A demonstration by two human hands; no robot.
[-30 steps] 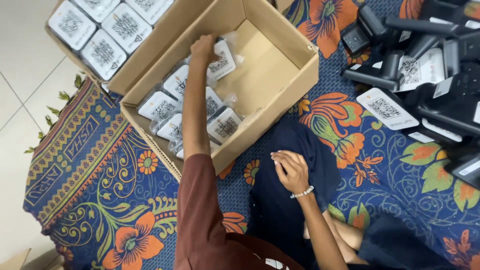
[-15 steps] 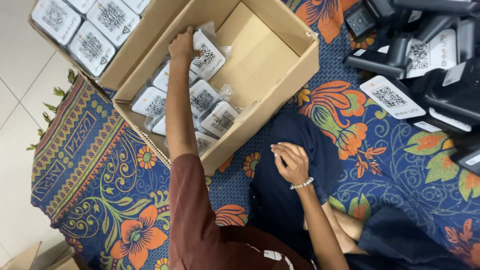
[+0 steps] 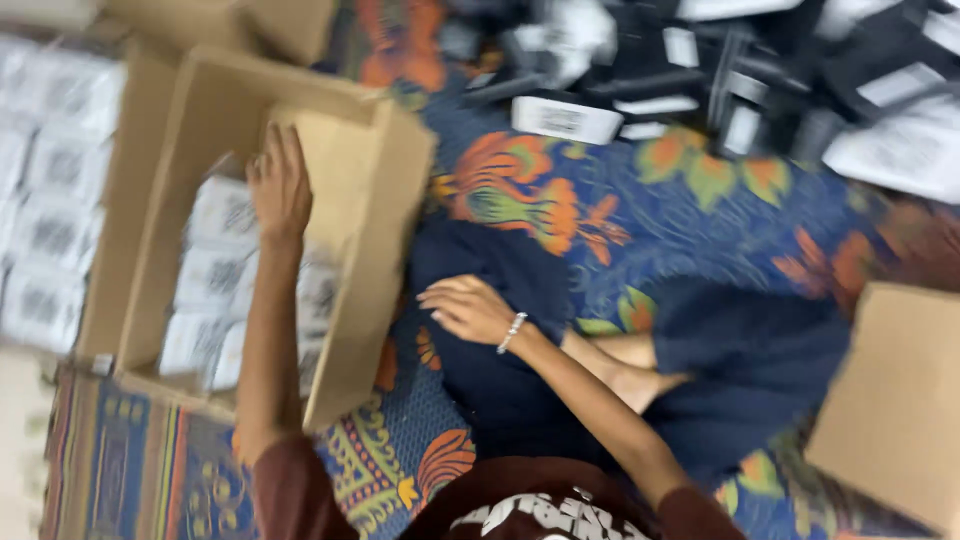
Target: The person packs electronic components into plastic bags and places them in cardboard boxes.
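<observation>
— Cardboard box (image 3: 375, 240) lies at the left on the patterned mat (image 3: 700, 210), open top up, its long axis running toward the person. White packets (image 3: 215, 275) fill its left side.

— And the hands?

— Left hand (image 3: 280, 185) reaches inside, fingers spread flat, gripping nothing visible. Right hand (image 3: 468, 308) rests loosely open on dark cloth (image 3: 500, 400), empty.

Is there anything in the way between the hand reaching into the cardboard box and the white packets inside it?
Nothing visible does. The left hand is already inside the open cardboard box, flat over the white packets, with no flap or other item between them. The picture is blurred, so actual contact is unclear. The right hand rests on dark cloth outside the box.
</observation>
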